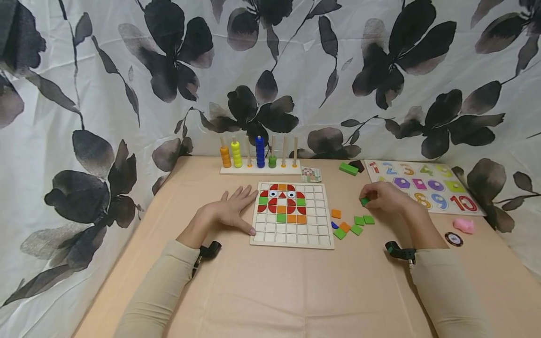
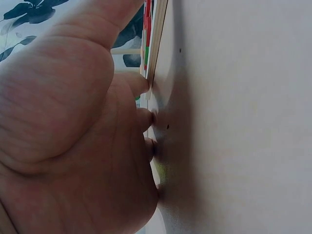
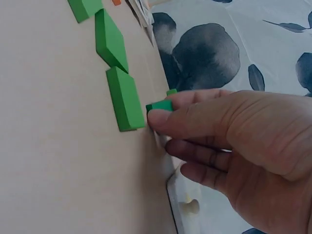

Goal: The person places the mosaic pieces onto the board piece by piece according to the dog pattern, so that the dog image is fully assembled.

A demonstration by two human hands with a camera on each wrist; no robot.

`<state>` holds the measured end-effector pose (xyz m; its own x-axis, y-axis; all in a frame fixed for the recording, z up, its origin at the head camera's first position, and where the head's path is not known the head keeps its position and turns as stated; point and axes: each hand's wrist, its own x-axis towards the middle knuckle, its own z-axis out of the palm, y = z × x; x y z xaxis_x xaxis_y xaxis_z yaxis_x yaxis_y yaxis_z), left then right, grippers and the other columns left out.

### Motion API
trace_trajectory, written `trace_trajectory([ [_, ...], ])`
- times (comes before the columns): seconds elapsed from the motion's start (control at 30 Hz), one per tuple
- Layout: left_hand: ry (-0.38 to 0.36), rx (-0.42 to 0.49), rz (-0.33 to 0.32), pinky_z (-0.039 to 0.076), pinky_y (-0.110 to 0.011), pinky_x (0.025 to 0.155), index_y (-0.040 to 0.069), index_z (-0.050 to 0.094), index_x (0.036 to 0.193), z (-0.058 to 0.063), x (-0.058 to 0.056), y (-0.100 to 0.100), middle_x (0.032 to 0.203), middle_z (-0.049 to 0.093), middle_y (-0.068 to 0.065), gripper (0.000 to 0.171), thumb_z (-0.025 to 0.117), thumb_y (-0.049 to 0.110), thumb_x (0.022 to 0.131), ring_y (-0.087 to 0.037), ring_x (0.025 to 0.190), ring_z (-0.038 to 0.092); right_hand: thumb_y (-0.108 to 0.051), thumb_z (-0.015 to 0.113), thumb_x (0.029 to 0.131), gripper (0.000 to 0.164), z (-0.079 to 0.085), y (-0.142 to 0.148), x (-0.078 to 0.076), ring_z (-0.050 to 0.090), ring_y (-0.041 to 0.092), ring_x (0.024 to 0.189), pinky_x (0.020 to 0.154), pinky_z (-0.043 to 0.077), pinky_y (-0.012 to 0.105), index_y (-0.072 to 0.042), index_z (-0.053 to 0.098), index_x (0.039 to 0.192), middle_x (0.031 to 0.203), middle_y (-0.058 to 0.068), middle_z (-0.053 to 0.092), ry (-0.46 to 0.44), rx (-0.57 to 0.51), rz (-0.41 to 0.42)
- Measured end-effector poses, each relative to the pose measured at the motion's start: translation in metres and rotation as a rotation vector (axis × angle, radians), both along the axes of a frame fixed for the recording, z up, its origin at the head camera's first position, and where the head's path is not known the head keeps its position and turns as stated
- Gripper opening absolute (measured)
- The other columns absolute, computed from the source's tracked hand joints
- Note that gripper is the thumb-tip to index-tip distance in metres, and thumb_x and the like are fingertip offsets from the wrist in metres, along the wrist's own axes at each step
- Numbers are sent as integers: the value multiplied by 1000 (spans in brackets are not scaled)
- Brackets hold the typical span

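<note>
My left hand (image 1: pixel 230 211) lies with fingers spread at the left edge of a white gridded board (image 1: pixel 270 238), thumb at its lower left. In the left wrist view the board's edge (image 2: pixel 158 39) shows beside the palm. Red, green, orange and eye-marked tiles (image 1: pixel 282 198) form a pattern on the board's upper part. Right of the board, my right hand (image 1: pixel 390 201) pinches a small green tile (image 3: pixel 160 105) between thumb and index finger, just above the table. Several loose green tiles (image 3: pixel 126 100) lie close to those fingertips.
Loose orange tiles (image 1: pixel 336 213) and a blue piece lie by the board's right edge. Behind stand a bead-peg counter (image 1: pixel 259 171) and a small picture card (image 1: pixel 311 174). At right are green blocks (image 1: pixel 348 169), a number board (image 1: pixel 427 188), a pink toy (image 1: pixel 464 225) and a round disc (image 1: pixel 454 239).
</note>
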<state>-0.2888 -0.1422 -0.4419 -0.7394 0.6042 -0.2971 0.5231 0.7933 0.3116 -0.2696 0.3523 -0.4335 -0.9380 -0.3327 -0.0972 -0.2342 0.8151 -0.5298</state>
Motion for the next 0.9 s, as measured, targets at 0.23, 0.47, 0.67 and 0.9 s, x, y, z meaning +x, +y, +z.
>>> trace_trajectory([
  [0.23,-10,0,8,-5,-65,110,24,3,156,0,0,0,161,-9,-7,128,65,81,61,-31,146,-12,-3,70,85,13,-1,-16,-2,57,21,82,75,49,23,-11,72,95,91,2,69,45,-176,52],
  [0.47,-7,-4,11,-5,-64,111,24,3,156,0,0,0,161,-9,-6,128,65,82,60,-30,146,-12,-3,66,89,15,17,-65,4,56,22,85,72,49,26,-7,73,102,101,3,67,133,-312,196],
  [0.67,-8,-7,17,-5,-64,111,25,2,156,-2,-1,1,161,-10,-6,128,65,83,60,-30,146,-12,-12,71,88,14,20,-112,17,56,21,89,79,49,32,-15,73,102,97,-3,69,9,-267,238],
  [0.9,-4,-1,11,-5,-65,110,25,3,156,-1,-1,1,161,-9,-7,128,66,82,60,-31,146,-12,-8,71,86,15,7,-132,22,57,20,87,77,51,29,-16,75,99,98,-2,69,-24,-246,302],
])
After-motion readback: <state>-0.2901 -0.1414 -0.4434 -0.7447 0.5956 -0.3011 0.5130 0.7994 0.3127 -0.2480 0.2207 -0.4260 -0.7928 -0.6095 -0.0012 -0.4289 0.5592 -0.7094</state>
